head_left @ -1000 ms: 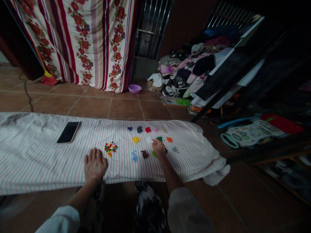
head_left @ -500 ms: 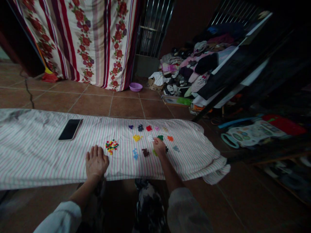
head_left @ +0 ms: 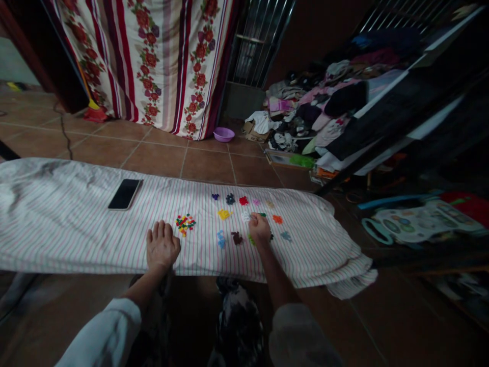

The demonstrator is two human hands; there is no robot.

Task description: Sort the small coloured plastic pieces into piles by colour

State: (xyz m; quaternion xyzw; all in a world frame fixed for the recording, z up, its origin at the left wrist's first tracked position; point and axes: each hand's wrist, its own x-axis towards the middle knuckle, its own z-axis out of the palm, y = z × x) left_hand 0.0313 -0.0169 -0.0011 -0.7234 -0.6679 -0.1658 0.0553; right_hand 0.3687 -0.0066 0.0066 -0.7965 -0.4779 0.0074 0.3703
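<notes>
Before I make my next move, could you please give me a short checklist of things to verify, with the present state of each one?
1. Left hand open, palm down and beside the mixed-colour pile, not over it: ok.
2. Right hand at the white pile: ok.
3. A piece pinched in the right hand's fingertips: cannot tell, too small.
4. Lime-green pile fully visible: not ok, the right hand partly covers it.
5. Brown pile and light-blue pile apart from each other: ok.
6. Phone apart from the mixed-colour pile: ok.
</notes>
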